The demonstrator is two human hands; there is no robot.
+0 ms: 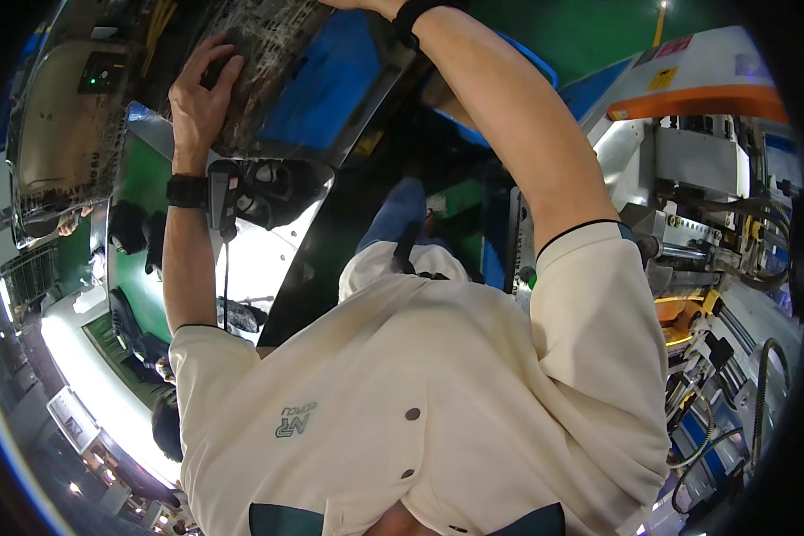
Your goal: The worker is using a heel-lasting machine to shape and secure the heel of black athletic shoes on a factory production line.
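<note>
My left hand [200,100] reaches up at the upper left, thumb and fingers apart and curved. It lies at the side of a dark, worn tray-like surface [272,76] littered with clear, shiny scraps. Nothing plainly sits in its grasp, though the fingertips are partly lost against the dark background. Only the wrist end of my right hand [366,4] shows at the top edge; its fingers are out of the picture. A black band [417,16] circles my right wrist. On my left wrist is another black band [186,190], beside a small dark device [224,198] with a cable.
A blue panel [323,89] adjoins the littered surface, with a metal edge on its right. Machinery with an orange-edged cover [697,105], a metal cylinder [683,251] and hoses stands at the right. A beige machine housing [73,134] stands at the far left. Below is green floor [143,165].
</note>
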